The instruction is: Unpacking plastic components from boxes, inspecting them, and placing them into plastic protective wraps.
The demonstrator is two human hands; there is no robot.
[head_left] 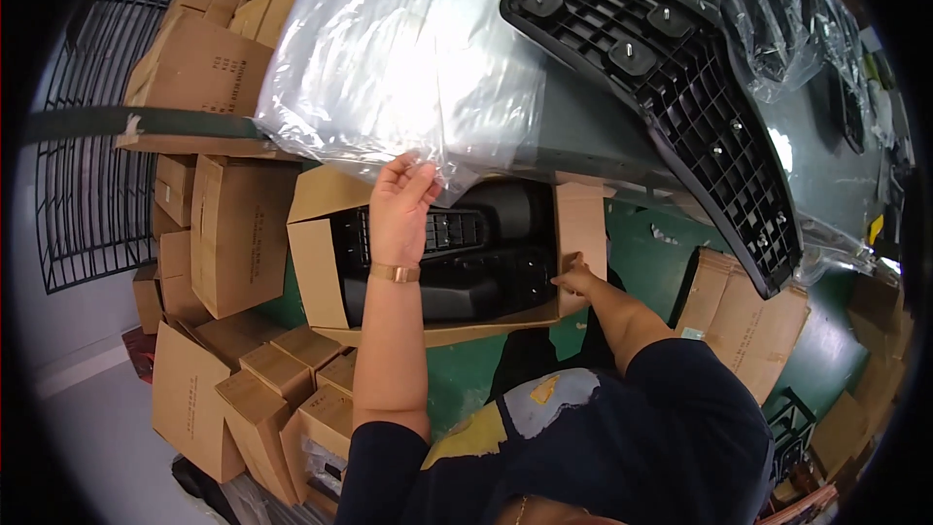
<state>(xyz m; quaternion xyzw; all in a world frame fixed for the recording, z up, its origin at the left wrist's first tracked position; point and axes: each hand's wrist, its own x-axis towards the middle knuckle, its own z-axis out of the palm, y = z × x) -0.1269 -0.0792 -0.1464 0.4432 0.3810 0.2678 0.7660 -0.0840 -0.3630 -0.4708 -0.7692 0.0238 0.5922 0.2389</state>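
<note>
My left hand (400, 196) pinches the near edge of a clear plastic bag (389, 68), which lies spread over the grey table. Below that hand an open cardboard box (316, 267) holds several black moulded plastic parts (442, 287), some with a ribbed grid. My right hand (576, 277) grips the right wall of this box, fingers over its edge. To the right on the table lies a long, bent black plastic part (671, 87), grid side up, with metal studs standing from it. Its near end juts past the table edge.
Cardboard boxes (238, 233) are stacked on the left, before a black metal grille (97, 136). More clear plastic film (777, 19) lies at the table's far right. A flattened carton (743, 316) rests on the green floor at right. The grey table (583, 112) spans the far side.
</note>
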